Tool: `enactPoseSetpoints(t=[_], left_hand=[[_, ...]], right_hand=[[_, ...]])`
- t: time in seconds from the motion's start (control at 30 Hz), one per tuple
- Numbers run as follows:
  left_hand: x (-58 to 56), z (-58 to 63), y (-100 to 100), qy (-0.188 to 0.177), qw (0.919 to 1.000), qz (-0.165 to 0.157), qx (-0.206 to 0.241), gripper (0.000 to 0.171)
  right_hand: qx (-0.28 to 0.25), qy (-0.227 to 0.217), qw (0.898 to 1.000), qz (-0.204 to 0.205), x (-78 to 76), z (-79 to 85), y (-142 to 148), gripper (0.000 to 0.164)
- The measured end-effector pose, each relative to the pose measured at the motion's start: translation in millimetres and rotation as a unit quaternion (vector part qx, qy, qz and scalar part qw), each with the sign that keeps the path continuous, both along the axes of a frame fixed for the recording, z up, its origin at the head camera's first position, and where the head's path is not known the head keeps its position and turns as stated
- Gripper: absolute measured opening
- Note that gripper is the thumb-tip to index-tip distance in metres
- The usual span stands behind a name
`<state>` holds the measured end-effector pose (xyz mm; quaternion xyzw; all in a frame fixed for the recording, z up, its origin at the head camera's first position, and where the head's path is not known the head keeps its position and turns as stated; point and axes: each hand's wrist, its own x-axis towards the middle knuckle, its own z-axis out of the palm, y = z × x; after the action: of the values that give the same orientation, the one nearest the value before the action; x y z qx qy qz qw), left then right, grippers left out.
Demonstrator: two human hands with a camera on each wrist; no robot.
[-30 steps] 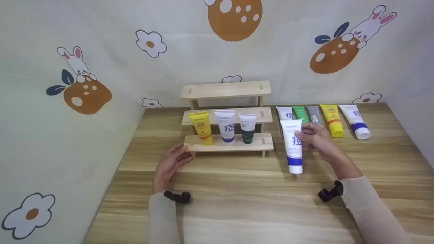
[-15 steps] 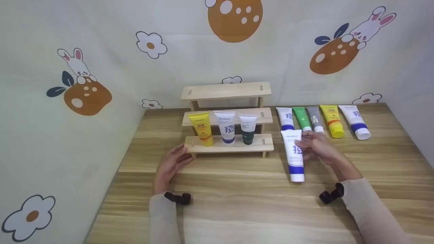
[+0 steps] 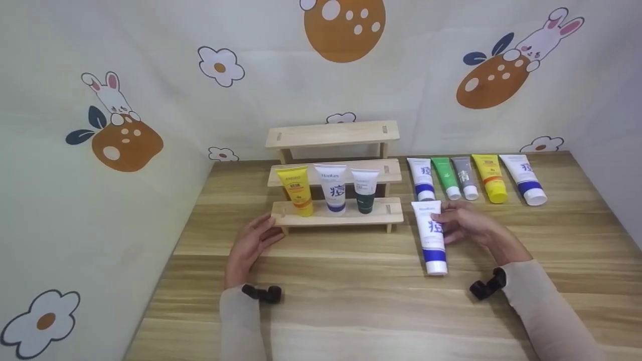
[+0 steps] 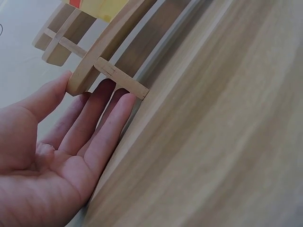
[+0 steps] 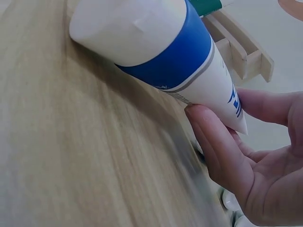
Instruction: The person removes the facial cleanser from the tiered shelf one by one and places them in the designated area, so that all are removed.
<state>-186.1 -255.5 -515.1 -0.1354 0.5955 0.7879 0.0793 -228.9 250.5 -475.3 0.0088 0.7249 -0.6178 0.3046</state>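
My right hand (image 3: 469, 224) pinches a white squeeze tube (image 3: 430, 245) with a blue band and white cap, thumb on its printed front and fingers behind. In the right wrist view the tube (image 5: 199, 61) tilts cap-down near the table; whether the cap touches is unclear. My left hand (image 3: 253, 241) holds the left end of a three-tier wooden display rack (image 3: 346, 219). In the left wrist view its thumb lies against the board's end (image 4: 78, 82), with the fingers underneath by the leg. On the lowest tier stand a yellow tube (image 3: 296, 193), a white-and-blue tube (image 3: 331, 188) and a white-and-green tube (image 3: 365, 193).
Right of the rack, several tubes lie in a row: a white-and-blue tube (image 3: 421, 178), a green tube (image 3: 445, 176), a grey tube (image 3: 465, 178), a yellow tube (image 3: 490, 178) and another white-and-blue tube (image 3: 524, 178). A patterned curtain (image 3: 281, 65) hangs behind the wooden table (image 3: 346, 316).
My right hand has brought the white tube down and nearer to me, uncovering the tubes behind it. My left hand has stayed at the rack's end.
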Motion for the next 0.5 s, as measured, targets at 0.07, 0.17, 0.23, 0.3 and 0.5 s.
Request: enactPoseSetpoints(t=[0.07,0.17,0.23,0.3,0.5], left_hand=[[0.0,-0.6,0.2,0.0,1.0,0.002,0.001,0.056],[0.2,-1.2,0.5,-0.001,1.0,0.005,0.004,0.056],[0.2,-1.4,0.4,-0.001,1.0,0.005,0.004,0.056],[-0.1,-1.5,0.4,-0.001,1.0,0.005,0.005,0.055],[-1.1,-0.3,0.1,-0.005,0.9999,-0.005,-0.01,0.061]], right_hand=[[0.0,-0.006,1.0,0.002,-0.4,-1.4,0.6,0.034],[0.0,-0.014,1.0,0.005,-1.5,-3.8,2.2,0.036],[0.0,-0.019,1.0,0.006,-2.2,-5.3,3.7,0.038],[0.0,-0.02,1.0,0.004,-2.6,-6.3,5.2,0.041],[0.008,-0.022,1.0,-0.007,-2.9,-7.0,6.9,0.05]])
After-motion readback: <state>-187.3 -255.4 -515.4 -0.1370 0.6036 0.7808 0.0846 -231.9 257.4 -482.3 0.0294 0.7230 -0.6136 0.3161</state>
